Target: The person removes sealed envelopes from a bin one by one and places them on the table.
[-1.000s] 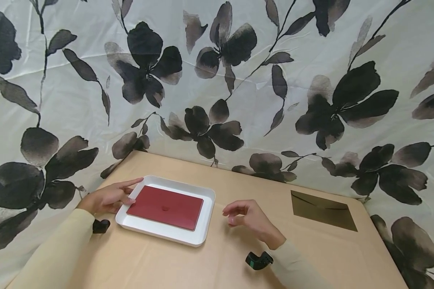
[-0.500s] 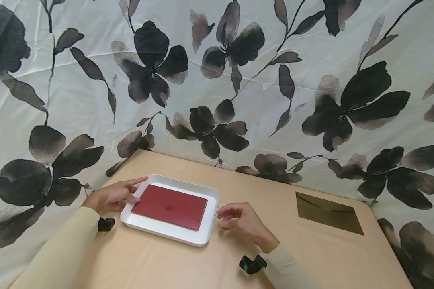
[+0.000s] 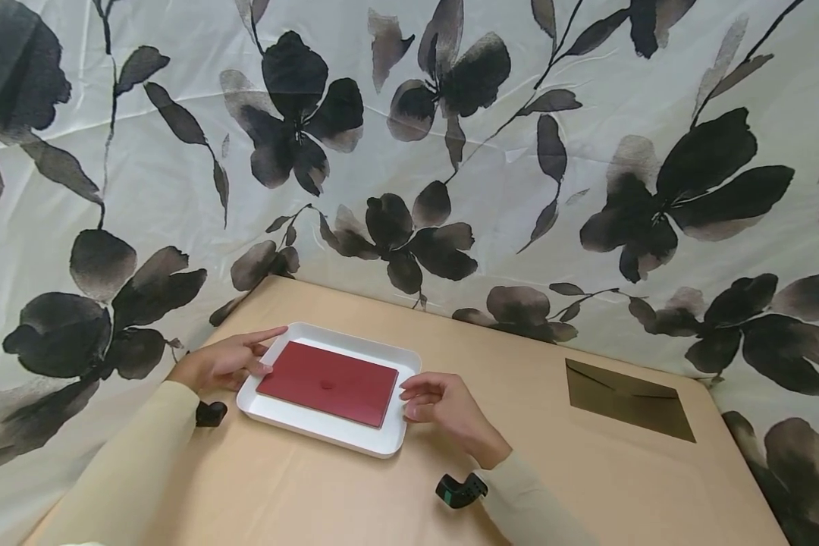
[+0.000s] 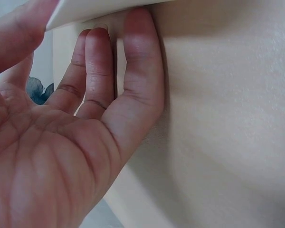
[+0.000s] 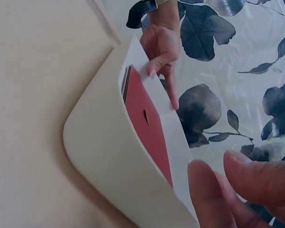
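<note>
While a person sits at a tan table, the left hand rests against the left end of a white tray, forefinger stretched along the rim and the other fingers lying straight against the tray's wall. Inside the tray a red envelope lies flat, filling most of the floor with a narrow white margin all round. At the tray's right end the right hand hovers with fingers loosely curled, tips just beside the rim and the envelope's right edge; whether they touch cannot be told. Farther right, well apart, a dark olive envelope lies flat near the table's far right corner, bare tabletop between it and the tray.
</note>
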A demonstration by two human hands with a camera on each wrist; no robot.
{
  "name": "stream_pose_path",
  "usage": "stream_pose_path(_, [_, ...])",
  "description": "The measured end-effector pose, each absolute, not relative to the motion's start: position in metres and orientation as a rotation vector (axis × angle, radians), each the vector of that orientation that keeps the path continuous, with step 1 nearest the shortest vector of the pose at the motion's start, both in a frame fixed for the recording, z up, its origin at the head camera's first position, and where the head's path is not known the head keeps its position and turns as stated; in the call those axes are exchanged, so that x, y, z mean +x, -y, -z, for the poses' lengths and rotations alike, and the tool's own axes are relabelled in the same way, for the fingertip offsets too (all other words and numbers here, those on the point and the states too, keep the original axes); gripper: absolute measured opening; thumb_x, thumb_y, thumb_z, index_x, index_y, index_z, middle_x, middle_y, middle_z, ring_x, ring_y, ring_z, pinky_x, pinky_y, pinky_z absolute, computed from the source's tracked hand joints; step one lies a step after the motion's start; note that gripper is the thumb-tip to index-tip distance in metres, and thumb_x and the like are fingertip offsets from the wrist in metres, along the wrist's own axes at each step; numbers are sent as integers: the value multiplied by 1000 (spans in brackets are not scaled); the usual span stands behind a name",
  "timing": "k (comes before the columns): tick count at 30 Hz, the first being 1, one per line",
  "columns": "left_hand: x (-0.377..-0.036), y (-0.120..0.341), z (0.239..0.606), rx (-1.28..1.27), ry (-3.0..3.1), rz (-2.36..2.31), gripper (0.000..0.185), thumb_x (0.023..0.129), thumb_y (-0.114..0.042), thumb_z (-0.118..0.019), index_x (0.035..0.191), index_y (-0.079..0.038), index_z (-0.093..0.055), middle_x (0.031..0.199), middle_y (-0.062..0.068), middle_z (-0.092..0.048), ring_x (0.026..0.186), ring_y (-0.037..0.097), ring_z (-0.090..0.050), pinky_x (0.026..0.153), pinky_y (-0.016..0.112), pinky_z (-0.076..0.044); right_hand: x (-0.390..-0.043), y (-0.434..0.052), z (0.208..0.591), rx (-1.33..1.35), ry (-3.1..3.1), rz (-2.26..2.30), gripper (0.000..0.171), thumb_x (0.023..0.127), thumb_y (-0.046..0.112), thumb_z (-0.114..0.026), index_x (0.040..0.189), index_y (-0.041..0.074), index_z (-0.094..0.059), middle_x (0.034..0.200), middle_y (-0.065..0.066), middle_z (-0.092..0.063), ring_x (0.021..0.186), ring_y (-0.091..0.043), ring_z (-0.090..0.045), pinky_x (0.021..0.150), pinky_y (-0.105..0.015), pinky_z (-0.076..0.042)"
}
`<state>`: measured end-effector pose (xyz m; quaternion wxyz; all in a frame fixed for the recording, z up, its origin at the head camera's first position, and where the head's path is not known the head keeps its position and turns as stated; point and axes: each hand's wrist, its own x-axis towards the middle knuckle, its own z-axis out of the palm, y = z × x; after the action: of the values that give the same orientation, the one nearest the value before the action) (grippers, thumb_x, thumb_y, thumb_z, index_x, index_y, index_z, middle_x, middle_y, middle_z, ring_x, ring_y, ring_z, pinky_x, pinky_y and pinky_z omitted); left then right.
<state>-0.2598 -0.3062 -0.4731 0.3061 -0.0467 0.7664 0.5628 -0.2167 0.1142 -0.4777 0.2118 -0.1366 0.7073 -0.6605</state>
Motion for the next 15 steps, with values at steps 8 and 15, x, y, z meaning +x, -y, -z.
stream_pose_path(8, [-261, 308, 474, -126, -2059, -1475, 95, 94, -1, -65, 168, -33, -15, 166, 30, -26, 130, 35, -59, 98, 51, -59, -217, -88, 475, -256, -2037, 1822, 45, 89, -8, -69, 133, -9, -61, 130, -32, -67, 106, -30, -75, 88, -32, -62])
stream_pose_path(15, [-263, 307, 473, -135, -2053, -1483, 94, 94, -2, -64, 168, -34, -15, 166, 29, -27, 131, 36, -58, 98, 50, -59, -211, -63, 468, -151, -2041, 1825, 57, 94, -5, -56, 150, -6, -45, 152, -30, -52, 134, -44, -59, 105, -47, -55])
